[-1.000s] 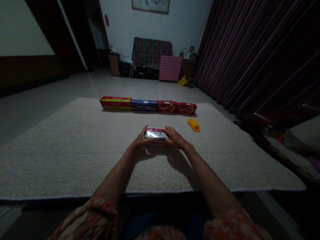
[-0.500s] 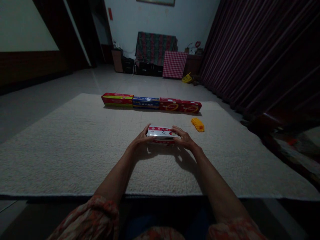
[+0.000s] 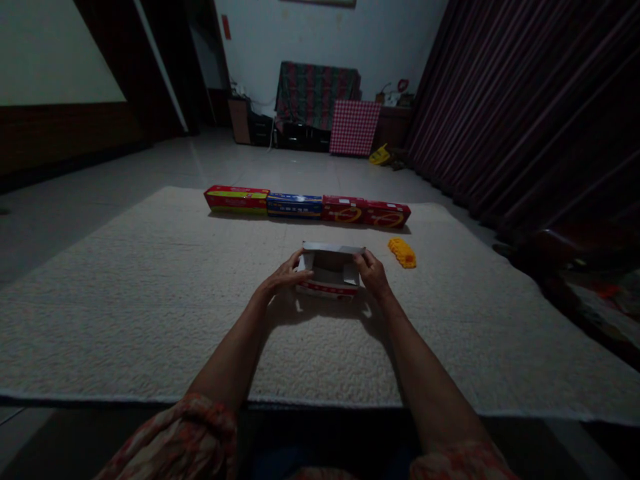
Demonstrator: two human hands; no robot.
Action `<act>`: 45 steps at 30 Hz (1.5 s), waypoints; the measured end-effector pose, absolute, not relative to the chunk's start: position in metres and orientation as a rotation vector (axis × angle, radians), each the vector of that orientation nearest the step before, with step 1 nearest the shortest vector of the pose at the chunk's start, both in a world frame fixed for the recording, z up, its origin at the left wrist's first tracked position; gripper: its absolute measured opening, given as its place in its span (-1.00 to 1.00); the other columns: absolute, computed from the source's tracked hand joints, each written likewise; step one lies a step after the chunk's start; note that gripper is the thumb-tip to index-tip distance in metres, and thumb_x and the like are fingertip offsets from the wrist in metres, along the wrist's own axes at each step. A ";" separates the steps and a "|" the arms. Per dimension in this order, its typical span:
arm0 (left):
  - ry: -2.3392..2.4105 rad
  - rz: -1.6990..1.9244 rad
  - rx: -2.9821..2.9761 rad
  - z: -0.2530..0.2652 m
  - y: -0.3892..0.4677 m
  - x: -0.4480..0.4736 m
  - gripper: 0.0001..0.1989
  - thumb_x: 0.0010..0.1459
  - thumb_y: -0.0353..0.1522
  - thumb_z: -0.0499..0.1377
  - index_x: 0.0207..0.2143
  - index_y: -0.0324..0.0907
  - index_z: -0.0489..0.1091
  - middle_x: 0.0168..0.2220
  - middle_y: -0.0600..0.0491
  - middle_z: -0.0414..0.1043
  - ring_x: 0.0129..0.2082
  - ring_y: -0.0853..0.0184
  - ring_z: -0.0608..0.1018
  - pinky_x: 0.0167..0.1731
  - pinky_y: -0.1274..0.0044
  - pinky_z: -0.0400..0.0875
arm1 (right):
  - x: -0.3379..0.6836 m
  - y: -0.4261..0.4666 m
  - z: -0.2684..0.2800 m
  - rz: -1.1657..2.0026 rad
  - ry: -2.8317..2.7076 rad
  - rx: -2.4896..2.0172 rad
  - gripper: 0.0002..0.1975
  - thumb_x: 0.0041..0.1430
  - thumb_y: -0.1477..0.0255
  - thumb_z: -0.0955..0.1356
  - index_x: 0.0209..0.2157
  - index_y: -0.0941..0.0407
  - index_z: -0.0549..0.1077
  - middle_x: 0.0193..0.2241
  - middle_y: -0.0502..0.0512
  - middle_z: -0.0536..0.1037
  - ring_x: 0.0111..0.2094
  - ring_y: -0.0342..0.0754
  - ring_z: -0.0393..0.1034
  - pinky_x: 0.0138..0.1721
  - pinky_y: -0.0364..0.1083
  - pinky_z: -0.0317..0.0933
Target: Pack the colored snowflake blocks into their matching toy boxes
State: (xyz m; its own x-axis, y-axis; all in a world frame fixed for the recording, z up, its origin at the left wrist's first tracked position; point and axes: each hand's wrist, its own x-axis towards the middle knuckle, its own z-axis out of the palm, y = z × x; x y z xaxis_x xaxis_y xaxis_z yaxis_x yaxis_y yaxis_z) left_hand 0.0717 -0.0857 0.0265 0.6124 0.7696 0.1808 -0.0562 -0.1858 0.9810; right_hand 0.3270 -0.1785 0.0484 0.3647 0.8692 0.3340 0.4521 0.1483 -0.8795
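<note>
In front of me a small white and red cardboard box [image 3: 327, 289] stands on the pale quilted cover, its lid raised at the back. The inside looks hollow, with small side flaps showing. My left hand [image 3: 287, 275] grips the box's left end, thumb along the front rim. At the right end, my right hand [image 3: 371, 272] has its fingers closed on the edge by the raised lid. A yellow knitted or yarn-like piece [image 3: 403, 253] lies to the right of the box, apart from my hand.
Beyond the box a row of cartons spans the cover [image 3: 150, 280]: a red and yellow-green carton [image 3: 237, 200], a blue carton [image 3: 294, 206] and two dark red cartons [image 3: 365, 212]. Curtains [image 3: 475, 87] hang at the right. A checkered cloth [image 3: 355, 127] is at the back.
The box's lid has gone from closed to raised, so its inside shows. My right hand has shifted to the lid's right edge; my left hand keeps hold of the left end.
</note>
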 end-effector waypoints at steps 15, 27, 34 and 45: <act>0.750 1.039 1.488 0.040 -0.060 0.098 -0.06 0.17 -0.14 0.25 0.48 -0.27 -0.03 0.00 -0.15 0.58 -0.01 0.14 0.56 0.07 0.30 0.41 | 0.330 -0.125 0.030 0.493 -1.080 -1.446 -0.64 0.09 0.03 0.21 -0.44 0.03 0.35 -0.49 -0.01 0.39 -0.38 -0.03 0.26 -0.32 -0.08 0.22; 0.830 1.123 1.552 0.026 -0.045 0.112 -0.33 0.09 -0.39 0.20 0.30 -0.17 0.36 0.14 -0.13 0.55 -0.11 0.23 0.60 -0.11 0.41 0.50 | 0.342 -0.115 0.031 0.360 -1.036 -1.629 -0.64 -0.02 0.22 0.36 -0.19 0.11 0.46 -0.24 0.22 0.55 -0.21 0.13 0.43 -0.10 0.11 0.34; 1.070 1.131 1.914 0.035 -0.046 0.110 -0.87 0.13 -0.37 0.23 -0.30 -0.14 0.60 0.19 -0.11 0.48 0.22 0.03 0.47 0.23 0.23 0.38 | 0.318 -0.156 0.058 -0.066 -1.595 -1.967 -0.73 0.20 0.35 0.38 -0.09 0.15 0.53 0.19 0.40 0.44 0.23 0.33 0.22 0.19 0.28 0.13; 0.917 0.744 2.406 0.051 -0.056 0.113 -0.66 0.11 -0.23 0.35 -0.13 -0.23 0.49 0.14 -0.23 0.43 0.16 -0.01 0.49 0.18 0.20 0.42 | 0.311 -0.162 0.063 0.151 -1.678 -2.036 -0.55 0.22 0.50 0.28 0.14 0.21 0.46 0.14 0.39 0.53 0.17 0.17 0.39 0.22 0.06 0.22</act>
State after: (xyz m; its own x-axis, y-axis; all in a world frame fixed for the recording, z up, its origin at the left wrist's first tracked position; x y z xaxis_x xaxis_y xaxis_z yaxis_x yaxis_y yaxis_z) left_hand 0.1133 -0.0557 0.0513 0.6324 0.7055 0.3199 0.4584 -0.6737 0.5796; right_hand 0.3109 -0.1621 0.0635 0.2366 0.9460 0.2214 0.8915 -0.1208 -0.4367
